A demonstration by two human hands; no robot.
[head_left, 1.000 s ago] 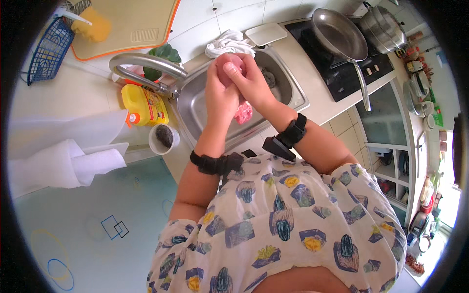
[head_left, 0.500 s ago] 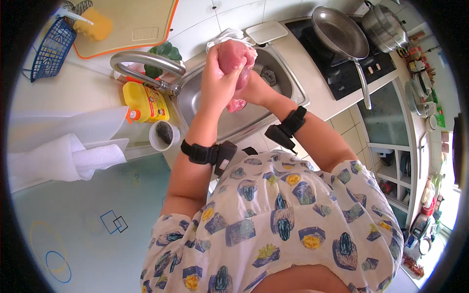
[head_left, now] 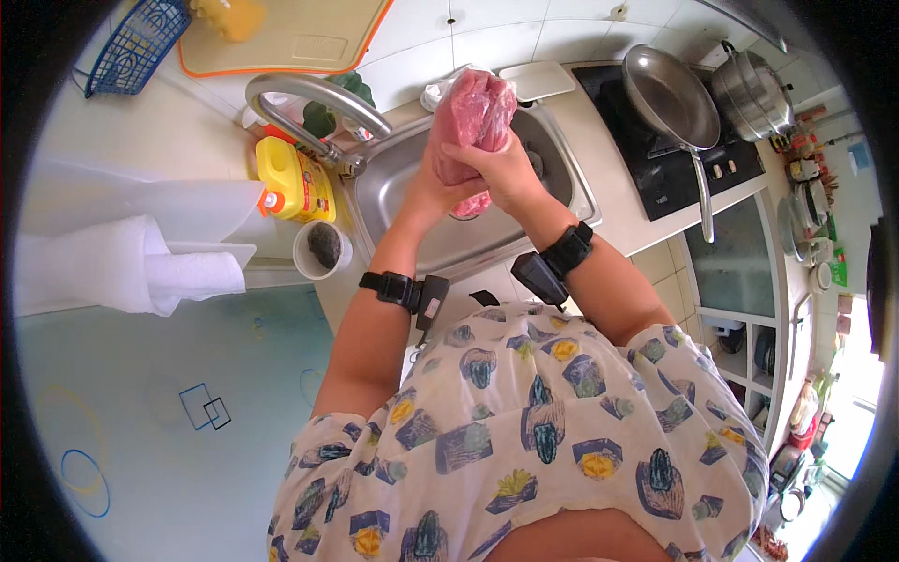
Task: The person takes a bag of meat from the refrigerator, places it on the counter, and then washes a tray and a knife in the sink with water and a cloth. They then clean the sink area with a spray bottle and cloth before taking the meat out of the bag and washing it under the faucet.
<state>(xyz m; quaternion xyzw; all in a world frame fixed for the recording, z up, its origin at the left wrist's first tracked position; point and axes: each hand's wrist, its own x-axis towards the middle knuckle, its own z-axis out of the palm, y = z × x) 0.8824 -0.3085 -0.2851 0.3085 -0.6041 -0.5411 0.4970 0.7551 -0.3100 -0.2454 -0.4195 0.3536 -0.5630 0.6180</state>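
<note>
Over the steel sink [head_left: 382, 183], both of my hands are closed around a large piece of raw pink meat [head_left: 471, 117]. My left hand [head_left: 433, 192] supports its lower left side, its fingers mostly hidden by the meat. From the right, my right hand [head_left: 508, 176] grips it, with the thumb lying across the front. Another piece of raw meat [head_left: 474, 206] shows in the sink just below my hands. The curved faucet [head_left: 318, 89] stands left of the held meat, apart from it.
Left of the sink stand a yellow bottle [head_left: 298, 178] and a white cup [head_left: 314, 262] holding a dark scrubber. A white tray [head_left: 538, 81] lies behind it. At right, a frying pan [head_left: 670, 98] rests on the black stove [head_left: 646, 173], handle jutting toward me.
The meat has been turned over in my hands, showing a broader, creased face. My right hand now lies in front of it, where my left hand was before. The view has shifted slightly.
</note>
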